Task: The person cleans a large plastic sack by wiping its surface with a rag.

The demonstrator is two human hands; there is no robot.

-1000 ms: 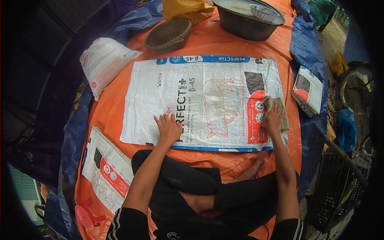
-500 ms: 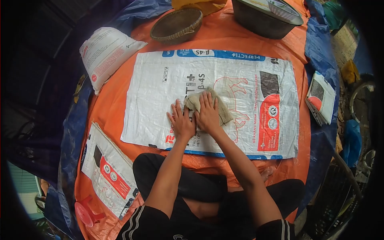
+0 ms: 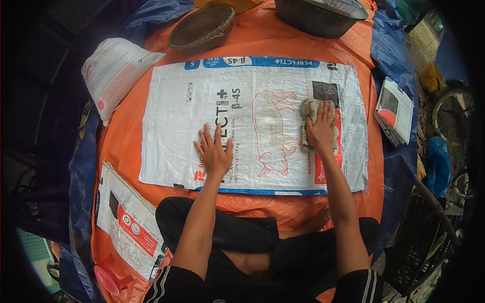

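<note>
A white printed feed sack [image 3: 166, 121] with a red pig outline lies flat on an orange tarp [image 3: 242, 38]. My left hand [image 3: 214, 154] rests on the sack left of the pig outline, fingers spread, holding nothing. Over on the right part of the sack, my right hand [image 3: 322, 130] presses down on a bunched beige cloth [image 3: 309, 108], its fingers over the top. The cloth covers part of the red and black print there.
A woven basket [image 3: 199, 30] and a dark basin [image 3: 321, 17] stand at the back. A full white sack [image 3: 118, 73] sits back left. Folded sacks lie at front left [image 3: 129, 222] and right [image 3: 394, 111]. A pink plastic object [image 3: 108, 278] is at lower left.
My right hand has moved right with the cloth, from the sack's middle to the red print. The pig outline is now uncovered. My left hand stays on the sack, now apart from the cloth.
</note>
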